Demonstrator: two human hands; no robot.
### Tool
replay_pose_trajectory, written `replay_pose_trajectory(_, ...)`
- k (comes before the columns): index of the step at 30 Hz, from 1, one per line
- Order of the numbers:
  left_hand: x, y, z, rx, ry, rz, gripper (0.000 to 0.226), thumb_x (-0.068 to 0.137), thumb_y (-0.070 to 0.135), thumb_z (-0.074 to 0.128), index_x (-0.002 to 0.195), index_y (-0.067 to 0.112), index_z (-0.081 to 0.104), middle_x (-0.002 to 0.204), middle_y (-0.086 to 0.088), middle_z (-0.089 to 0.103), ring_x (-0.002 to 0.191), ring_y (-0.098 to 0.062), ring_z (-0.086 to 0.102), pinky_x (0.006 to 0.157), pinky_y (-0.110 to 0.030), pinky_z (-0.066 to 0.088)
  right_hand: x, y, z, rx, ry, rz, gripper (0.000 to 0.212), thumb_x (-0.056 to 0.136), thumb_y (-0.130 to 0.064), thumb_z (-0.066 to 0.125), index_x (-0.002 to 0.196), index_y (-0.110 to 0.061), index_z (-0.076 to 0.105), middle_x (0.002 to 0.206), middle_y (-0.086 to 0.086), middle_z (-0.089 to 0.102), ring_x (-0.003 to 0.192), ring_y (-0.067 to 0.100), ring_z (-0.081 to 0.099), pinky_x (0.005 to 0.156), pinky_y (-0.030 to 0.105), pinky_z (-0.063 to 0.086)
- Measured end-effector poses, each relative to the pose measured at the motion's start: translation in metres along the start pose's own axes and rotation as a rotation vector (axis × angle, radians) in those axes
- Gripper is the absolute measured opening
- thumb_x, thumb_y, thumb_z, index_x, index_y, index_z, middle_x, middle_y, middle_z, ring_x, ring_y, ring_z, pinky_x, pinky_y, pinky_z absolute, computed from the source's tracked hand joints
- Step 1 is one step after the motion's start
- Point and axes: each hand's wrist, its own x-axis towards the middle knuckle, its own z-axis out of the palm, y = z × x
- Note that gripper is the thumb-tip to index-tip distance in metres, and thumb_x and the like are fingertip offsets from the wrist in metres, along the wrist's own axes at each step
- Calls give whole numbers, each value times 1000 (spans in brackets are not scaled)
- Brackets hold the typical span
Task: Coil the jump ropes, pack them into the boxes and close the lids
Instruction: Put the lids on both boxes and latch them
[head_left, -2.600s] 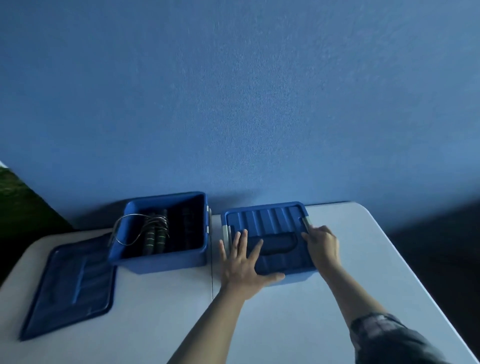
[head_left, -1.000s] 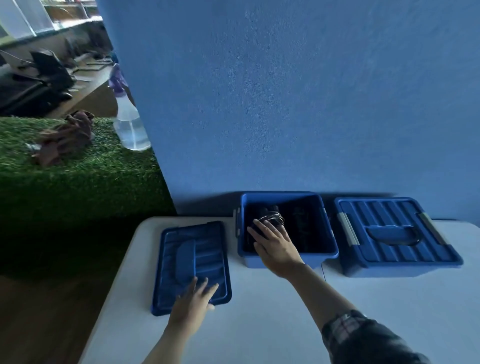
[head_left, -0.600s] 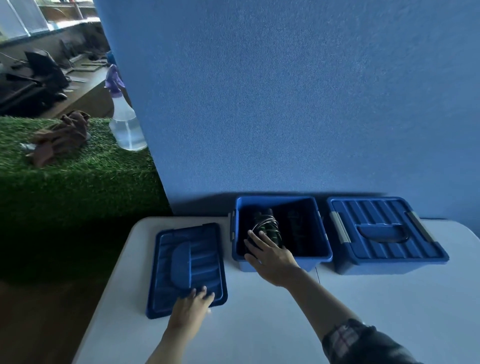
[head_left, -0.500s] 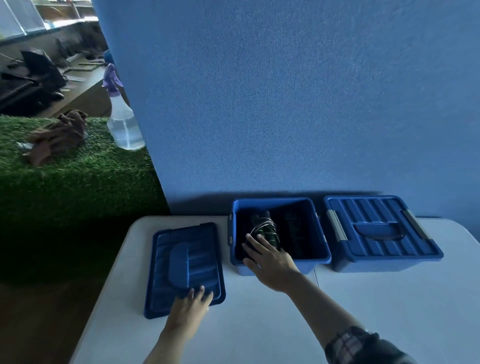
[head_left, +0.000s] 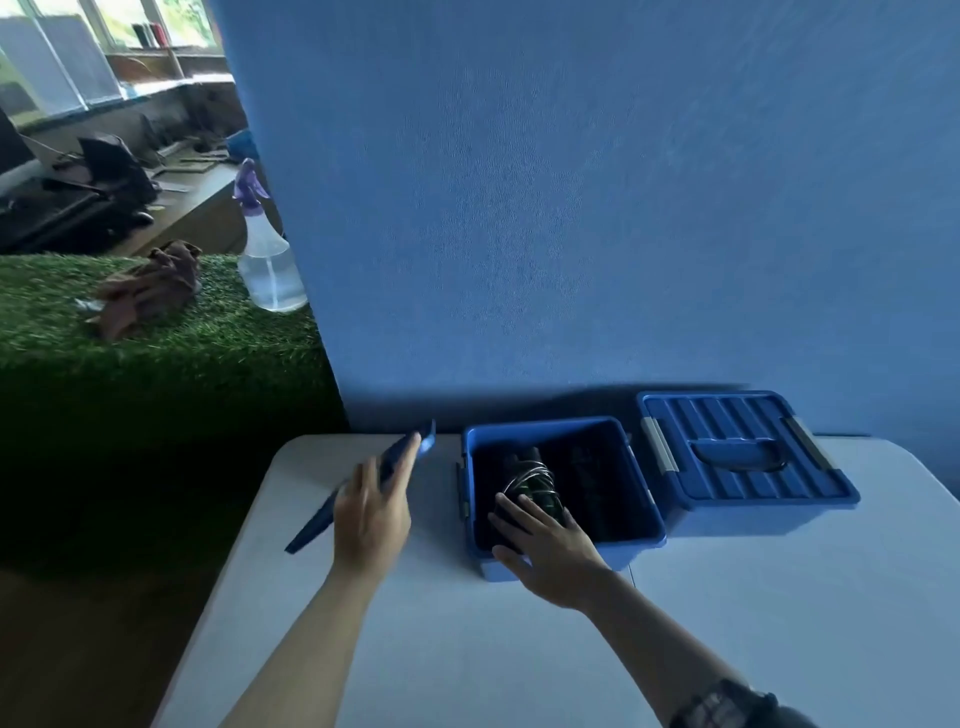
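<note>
**Lid tilted up beside the open box**

The open box (head_left: 563, 488) sits on the table (head_left: 467, 649) against the blue wall (head_left: 571, 208). Inside it, toward its left half, lies the coiled rope (head_left: 535, 486): dark handles with pale wire loops wound round them. The rest of the interior is too dark to read.

The right hand (head_left: 550, 545) reaches over the box's near rim, fingers straight and spread, their tips down inside on or just above the rope; whether they actually touch it cannot be told. It grips nothing.

Just left of the box, the left hand (head_left: 371, 512) holds the loose lid (head_left: 363, 491), fingers laid along its face and the thumb hidden. The lid is tipped up on edge, seen almost edge-on, its far corner raised near the box's far left corner and its near end low over the table.

Touching the box's right side stands a second box (head_left: 743, 467), its ribbed lid on, with pale latches at both ends and a recessed handle in the middle.

Farther left of the box, beyond the table edge, is a surface of green turf (head_left: 156, 353) bearing a spray bottle (head_left: 267, 260) and a crumpled brown cloth (head_left: 145, 291).
</note>
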Motion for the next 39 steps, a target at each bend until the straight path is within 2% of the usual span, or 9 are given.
replay_pose_trajectory(5, 54, 16, -32, -240, 277, -278, 59, 86, -12, 48, 141, 9, 40, 90, -18, 54, 79, -37, 57, 42, -33, 41, -3, -4, 4, -7, 33, 8, 92, 68, -66, -21, 147, -38, 17, 156, -21, 1, 146, 9, 6, 118, 47, 4)
replay_pose_trajectory(10, 85, 37, -56, -524, 455, -398, 51, 95, -4, 36, 145, 5, 35, 104, -23, 56, 99, -37, 59, 74, -40, 49, -15, 1, 7, 2, 126, 23, 59, 92, -58, 2, 144, -42, 25, 154, -17, 24, 141, 8, 25, 116, 49, 17)
replay_pose_trajectory(12, 93, 46, -65, -576, 523, -426, 49, 97, -1, 34, 146, 4, 34, 111, -25, 56, 105, -33, 58, 84, -32, 46, -21, 6, 10, 15, 92, 24, 57, 91, -54, 5, 145, -42, 21, 154, -16, 23, 142, 7, 22, 116, 44, 11)
replay_pose_trajectory(15, 99, 49, -65, -653, 551, -469, 50, 98, -4, 32, 147, 3, 30, 130, -28, 50, 116, -16, 51, 94, -8, 37, -31, 14, 11, 17, 170, 60, 51, 97, -49, 9, 138, -39, 39, 140, -14, 48, 127, 7, 48, 107, 43, 34)
replay_pose_trajectory(18, 95, 55, -49, -794, 390, -632, 55, 96, -5, 30, 149, 10, 27, 119, -26, 57, 104, -31, 59, 98, -33, 43, -39, 26, 16, 54, 337, 49, 46, 99, -41, 21, 120, -30, 60, 122, -12, 62, 114, 6, 56, 98, 40, 48)
replay_pose_trajectory(20, 85, 66, -35, -847, 191, -806, 54, 98, -2, 30, 151, 11, 25, 100, 2, 59, 85, -18, 55, 94, -38, 41, -44, 37, 20, 82, 490, 44, 35, 95, -37, 37, 105, -22, 67, 107, -8, 65, 103, 11, 57, 92, 35, 48)
replay_pose_trajectory(24, 57, 79, -2, -904, -122, -1051, 48, 104, 13, 24, 152, 19, 21, 149, -8, 38, 124, -26, 47, 94, -34, 39, -56, 59, 28, 72, 679, 78, 22, 88, -29, 49, 89, -14, 65, 88, 0, 59, 84, 18, 53, 73, 29, 48)
replay_pose_trajectory(26, 50, 75, 19, -907, -205, -1117, 50, 103, 10, 25, 152, 18, 23, 149, -12, 38, 129, -34, 45, 99, -40, 40, -61, 66, 31, 21, 702, 75, 27, 89, -33, 48, 99, -13, 62, 96, 1, 60, 89, 17, 50, 81, 27, 42)
replay_pose_trajectory(39, 37, 70, 49, -728, -546, -1005, 52, 102, 25, 38, 151, 19, 22, 144, -13, 43, 119, -35, 50, 91, -37, 42, -64, 79, 29, -152, 733, -28, 37, 90, -34, 51, 123, -19, 58, 102, -2, 58, 93, 18, 55, 89, 34, 38)
